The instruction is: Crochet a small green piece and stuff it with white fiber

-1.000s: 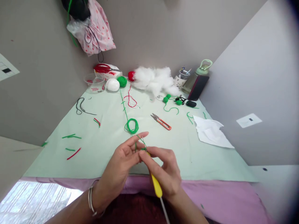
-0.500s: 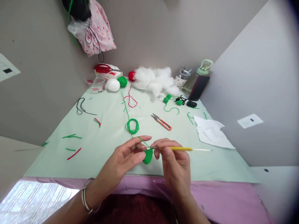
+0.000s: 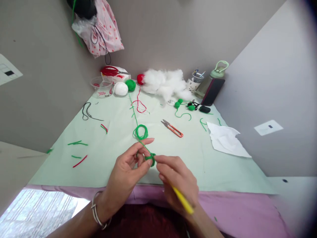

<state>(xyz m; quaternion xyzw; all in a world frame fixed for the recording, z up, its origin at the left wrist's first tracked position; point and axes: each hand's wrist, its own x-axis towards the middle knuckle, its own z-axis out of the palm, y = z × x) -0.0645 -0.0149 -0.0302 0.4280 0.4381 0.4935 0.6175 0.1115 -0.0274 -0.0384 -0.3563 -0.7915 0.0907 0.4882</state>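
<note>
A small green crochet piece (image 3: pixel 150 161) is pinched between the thumb and fingers of my left hand (image 3: pixel 130 168), its index finger stretched forward. Green yarn runs from the piece past that finger to a loose green coil (image 3: pixel 141 132) on the table. My right hand (image 3: pixel 177 178) is closed around a crochet hook with a yellow handle (image 3: pixel 182 199), which slants down toward me. Its fingertips touch the piece's right edge, and the hook's tip is hidden there. Beyond my hands lie small orange thread snips (image 3: pixel 172 128).
At the back stand a white yarn ball (image 3: pixel 121 89), a green yarn ball (image 3: pixel 130 85), white stuffing (image 3: pixel 164 84) and a bottle (image 3: pixel 210 82). Small green balls (image 3: pixel 177 104) lie before the stuffing. A white paper (image 3: pixel 225 140) is at right, yarn scraps (image 3: pixel 80 161) at left.
The hook has swung from nearly level to a downward slant, and its tip is now hidden at the piece. My right hand has turned and moved left, and the green piece has shifted slightly left.
</note>
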